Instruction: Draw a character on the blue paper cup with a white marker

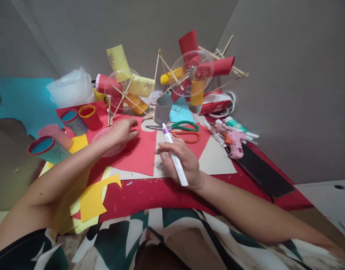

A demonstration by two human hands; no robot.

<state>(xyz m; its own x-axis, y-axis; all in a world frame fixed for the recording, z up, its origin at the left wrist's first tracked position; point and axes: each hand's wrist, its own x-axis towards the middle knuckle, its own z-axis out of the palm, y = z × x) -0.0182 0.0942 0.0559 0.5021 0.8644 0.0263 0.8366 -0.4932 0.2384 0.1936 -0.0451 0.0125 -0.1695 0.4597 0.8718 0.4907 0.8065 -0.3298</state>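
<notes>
Nearest, yellow paper scraps (93,198) lie at the front of the red-covered desk (138,195). The right hand (183,161) has its grip closed on a marker (175,159) above pale card; the white barrel slants up and away to a purple band and pale tip, its print too small to read. The left forearm crosses a clear lid (112,153), hiding part of it. The left hand (126,131) is over a red sheet (141,161), fingers bent and undersides hidden, so I cannot tell whether its grip is closed. The marker's tip overlaps the blades of the scissors (186,122). Paper cups (53,150) crowd the left; a pink glue gun (236,144) sits right, beside a black slab (265,170). Beyond stand a grey tube (163,110) and two stick-and-tube wheels (189,41), whose overlapping sticks are hard to separate. A blue sheet (23,97) is cut off at left.
</notes>
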